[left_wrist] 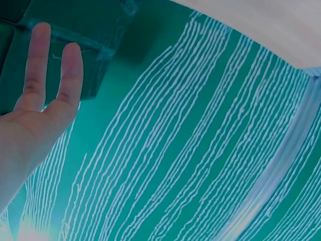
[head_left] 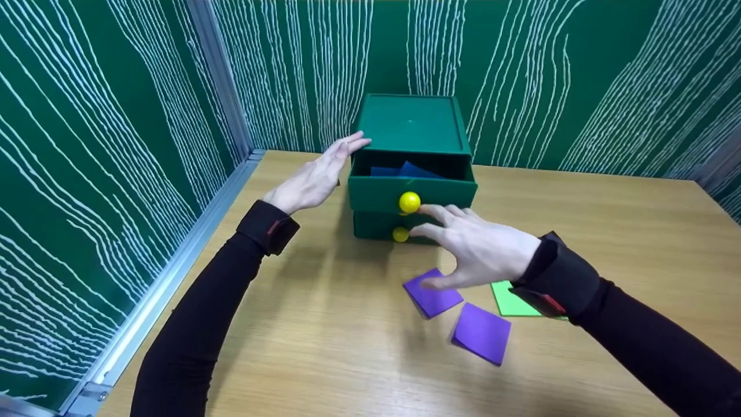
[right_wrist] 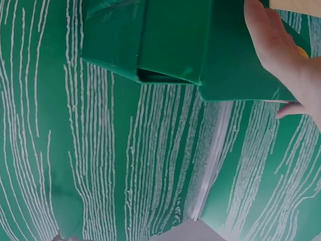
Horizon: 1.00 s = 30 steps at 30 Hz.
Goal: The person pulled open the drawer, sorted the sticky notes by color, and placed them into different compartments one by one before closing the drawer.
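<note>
A small green drawer unit (head_left: 412, 121) stands at the back of the table. Its upper drawer (head_left: 373, 194) is pulled out, with folded blue paper (head_left: 418, 170) inside; the lower drawer (head_left: 373, 226) sits further in. My left hand (head_left: 312, 178) has its fingers extended against the unit's upper left edge. Spread fingers of my right hand (head_left: 483, 248) are in front of the drawers, the index fingertip right at the upper yellow knob (head_left: 410, 202). Below it, another fingertip comes close to the lower yellow knob (head_left: 400, 234). The right wrist view shows that hand (right_wrist: 286, 57) beside the drawer front.
Two folded purple paper squares (head_left: 485, 333) lie on the wooden table (head_left: 301, 347) before the unit, one partly under the right thumb in view. A light green paper square (head_left: 512, 304) is partly hidden by the right wrist. Green walls with white lines and a metal frame (head_left: 168, 255) enclose the table.
</note>
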Motion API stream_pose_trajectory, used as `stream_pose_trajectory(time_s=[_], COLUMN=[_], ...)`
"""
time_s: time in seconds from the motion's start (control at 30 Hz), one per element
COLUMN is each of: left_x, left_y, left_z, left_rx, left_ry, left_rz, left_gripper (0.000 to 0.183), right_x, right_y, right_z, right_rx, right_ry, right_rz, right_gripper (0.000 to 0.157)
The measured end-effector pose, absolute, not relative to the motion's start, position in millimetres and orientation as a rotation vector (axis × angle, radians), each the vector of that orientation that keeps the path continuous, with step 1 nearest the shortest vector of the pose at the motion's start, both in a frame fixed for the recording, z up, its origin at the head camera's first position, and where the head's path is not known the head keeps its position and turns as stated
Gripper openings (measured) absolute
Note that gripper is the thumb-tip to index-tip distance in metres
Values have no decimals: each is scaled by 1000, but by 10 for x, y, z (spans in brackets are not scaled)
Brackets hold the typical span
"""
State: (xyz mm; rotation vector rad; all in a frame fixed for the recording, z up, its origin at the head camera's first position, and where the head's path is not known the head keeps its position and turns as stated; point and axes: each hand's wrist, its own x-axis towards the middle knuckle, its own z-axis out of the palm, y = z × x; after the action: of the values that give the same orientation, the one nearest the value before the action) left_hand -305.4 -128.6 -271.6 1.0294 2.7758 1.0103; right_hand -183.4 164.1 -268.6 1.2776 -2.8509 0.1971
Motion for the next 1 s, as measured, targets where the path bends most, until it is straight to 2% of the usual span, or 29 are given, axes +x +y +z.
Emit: stream_pose_trajectory(time_s=[0.37,0.73,0.93,1.0], left_x=[-3055,-3072,-3102,-3118], left_y=[-1290,-1270,-1247,-1206], left_z=[-2743,-2756,-2878,-2986], left_rx=[1026,1056,1096,1123], left_ry=[2779,2757,2721,2675], left_rz=[1016,1075,1183,1309], left_gripper=[57,60,57,62], right_x=[-2110,-2395,-2420,-2440], right_y=[1666,1646,1575,1558], right_z=[-2700,-2731,-2846,-2911], right_rx=[1219,1146,1154,1134], right_ry=[-2872,-2844,-2838,-2856], right_rz=[232,265,195,167], right_gripper=[70,67,73,78])
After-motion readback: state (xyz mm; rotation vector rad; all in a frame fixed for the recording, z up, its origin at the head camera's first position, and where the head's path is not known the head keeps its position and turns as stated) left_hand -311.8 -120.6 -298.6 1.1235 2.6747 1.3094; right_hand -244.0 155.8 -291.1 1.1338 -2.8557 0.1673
